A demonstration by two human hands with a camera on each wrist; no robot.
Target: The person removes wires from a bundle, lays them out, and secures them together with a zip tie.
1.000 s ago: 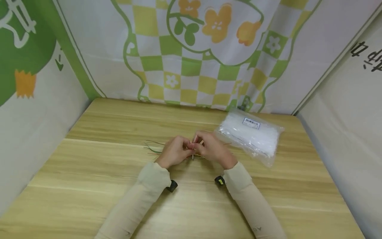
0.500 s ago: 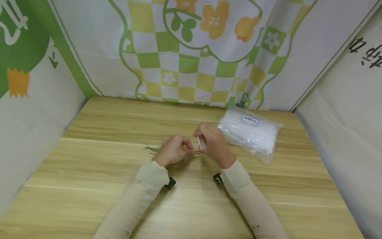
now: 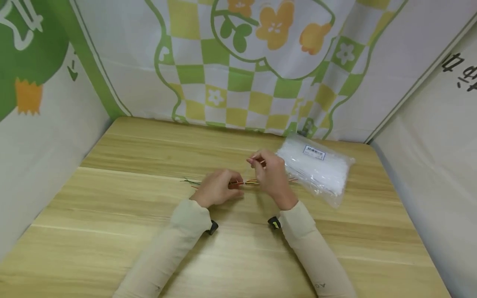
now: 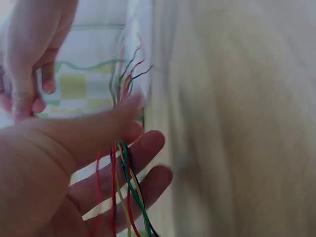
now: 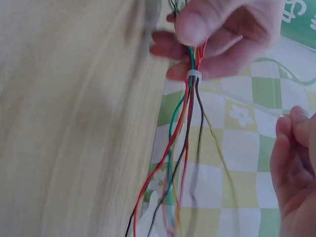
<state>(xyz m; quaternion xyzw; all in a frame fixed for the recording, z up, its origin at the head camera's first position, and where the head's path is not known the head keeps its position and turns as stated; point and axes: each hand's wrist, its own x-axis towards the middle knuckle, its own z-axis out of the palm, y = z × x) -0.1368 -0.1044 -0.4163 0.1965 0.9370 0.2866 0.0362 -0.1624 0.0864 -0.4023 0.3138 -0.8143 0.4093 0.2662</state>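
A bundle of thin red, black, green and yellow wires lies across the space between the hands, its loose ends spreading out on both sides. Around its middle sits a white cable tie, forming a small loop. My left hand holds the wires just left of the tie, thumb on one side and fingers on the other. Up and to the right, my right hand pinches the tie's pale tail, which stretches from the loop to the fingertips. The right hand's palm is hidden in the head view.
A clear plastic bag full of white cable ties, with a barcode label, lies at the back right, close behind the right hand. The wooden table meets a patterned curtain at the back.
My right hand has drawn away from the left, up and to the right, with the tie's tail. The left fingers have spread a little, showing more of the bundle.
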